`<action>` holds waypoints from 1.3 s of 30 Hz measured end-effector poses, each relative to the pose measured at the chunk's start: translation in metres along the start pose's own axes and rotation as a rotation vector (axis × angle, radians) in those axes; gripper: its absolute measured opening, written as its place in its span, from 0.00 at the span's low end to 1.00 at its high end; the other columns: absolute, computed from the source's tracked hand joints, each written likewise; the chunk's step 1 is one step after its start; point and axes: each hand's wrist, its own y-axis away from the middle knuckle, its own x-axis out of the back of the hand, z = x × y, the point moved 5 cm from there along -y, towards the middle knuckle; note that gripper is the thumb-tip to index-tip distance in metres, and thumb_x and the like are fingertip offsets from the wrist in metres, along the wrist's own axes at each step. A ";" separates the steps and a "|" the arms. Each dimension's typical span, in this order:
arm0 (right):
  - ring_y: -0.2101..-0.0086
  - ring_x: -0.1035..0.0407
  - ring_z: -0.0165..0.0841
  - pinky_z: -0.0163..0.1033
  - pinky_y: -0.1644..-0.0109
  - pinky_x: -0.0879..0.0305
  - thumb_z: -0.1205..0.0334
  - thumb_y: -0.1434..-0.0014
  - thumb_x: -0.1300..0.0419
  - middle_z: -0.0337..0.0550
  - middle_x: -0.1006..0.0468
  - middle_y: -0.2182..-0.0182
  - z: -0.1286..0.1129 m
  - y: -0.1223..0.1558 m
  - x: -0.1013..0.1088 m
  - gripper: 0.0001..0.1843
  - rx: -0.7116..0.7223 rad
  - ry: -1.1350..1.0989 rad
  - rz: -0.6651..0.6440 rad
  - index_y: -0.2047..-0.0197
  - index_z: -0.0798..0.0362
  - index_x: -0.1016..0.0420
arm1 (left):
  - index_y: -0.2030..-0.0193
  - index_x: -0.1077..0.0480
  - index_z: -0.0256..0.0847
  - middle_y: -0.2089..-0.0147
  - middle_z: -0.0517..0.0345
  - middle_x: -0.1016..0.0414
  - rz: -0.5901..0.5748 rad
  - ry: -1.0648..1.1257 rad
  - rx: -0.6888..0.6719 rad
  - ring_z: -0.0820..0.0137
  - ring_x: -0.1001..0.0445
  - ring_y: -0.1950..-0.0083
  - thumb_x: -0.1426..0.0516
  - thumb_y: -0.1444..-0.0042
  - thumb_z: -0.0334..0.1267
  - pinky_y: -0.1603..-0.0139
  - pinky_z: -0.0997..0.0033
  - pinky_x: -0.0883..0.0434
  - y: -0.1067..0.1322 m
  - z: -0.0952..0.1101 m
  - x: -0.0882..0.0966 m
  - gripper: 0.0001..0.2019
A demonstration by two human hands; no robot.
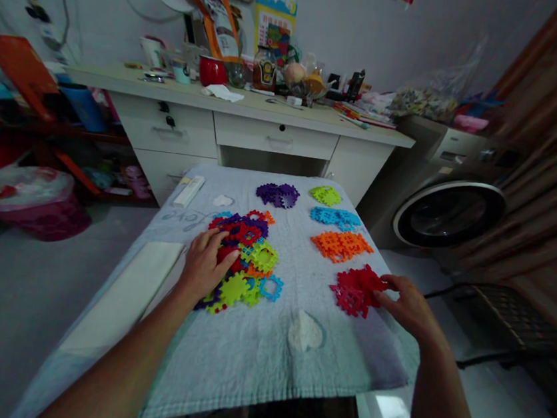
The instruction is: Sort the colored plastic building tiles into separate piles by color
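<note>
My left hand [204, 266] rests on the left edge of a mixed pile of plastic gear pieces [234, 287], thumb and fingers apart. A red gear piece shows between its thumb and index finger. At the right, my right hand [407, 305] pinches a red gear piece [373, 281] between thumb and fingers, over a group of red gears [349, 297]. Behind that group lie orange gears [341, 246], blue gears [335, 217] and lime-green gears [325, 195]. Purple gears [278, 195] sit apart near the far edge.
A pale cloth [251, 360] covers the table. A long white box-like strip [123, 292] lies along the left side, a smaller white bar [188, 191] beyond it. Past the table stand a cluttered white desk [277, 135] and a washing machine [432, 186]. A stool [508, 316] is at right.
</note>
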 end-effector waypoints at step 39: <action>0.49 0.31 0.43 0.51 0.44 0.36 0.63 0.42 0.40 0.49 0.23 0.52 -0.204 -0.027 -0.045 0.14 0.494 -0.220 -0.093 0.51 0.50 0.27 | 0.43 0.33 0.44 0.40 0.47 0.34 -0.004 0.034 0.042 0.55 0.36 0.37 0.49 0.40 0.53 0.35 0.48 0.39 -0.002 0.001 0.006 0.23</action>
